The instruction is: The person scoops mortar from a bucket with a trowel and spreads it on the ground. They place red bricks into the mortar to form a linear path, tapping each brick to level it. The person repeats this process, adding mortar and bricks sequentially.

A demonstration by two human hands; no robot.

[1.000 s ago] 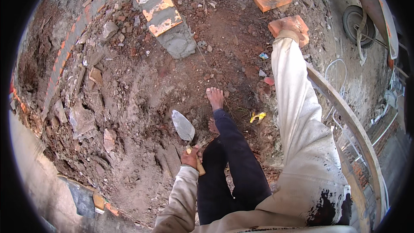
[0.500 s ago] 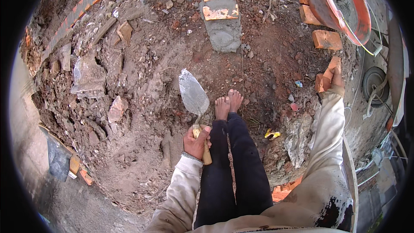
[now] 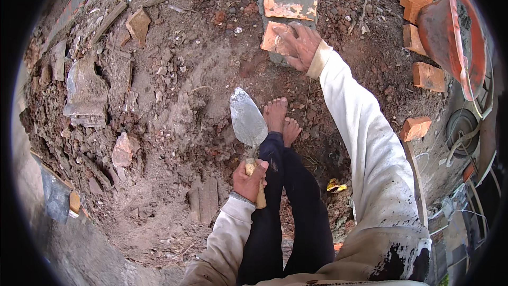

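My left hand [image 3: 251,179] is closed round the wooden handle of a brick trowel [image 3: 248,121], its grey blade pointing away from me above the soil. At the top centre, my right hand [image 3: 301,46] grips an orange brick [image 3: 276,37] from above and from its right side. That brick is over the near end of a mortared brick course [image 3: 290,8], covering most of the grey mortar there. Whether it presses into the mortar cannot be seen under my hand. Behind it, laid bricks alternate with bands of grey mortar. A thin string line runs along the course's right side.
Loose bricks [image 3: 428,77] stand in a row at the right, beside a tilted orange bucket [image 3: 450,42]. A single brick [image 3: 415,128] lies nearer me. Rubble and a broken slab [image 3: 87,92] cover the left ground. My bare feet [image 3: 276,115] stand below the course.
My right hand has lifted a brick from the right-hand row and carried it left to the end of the course. The trowel has stayed in my left hand, shifting slightly.
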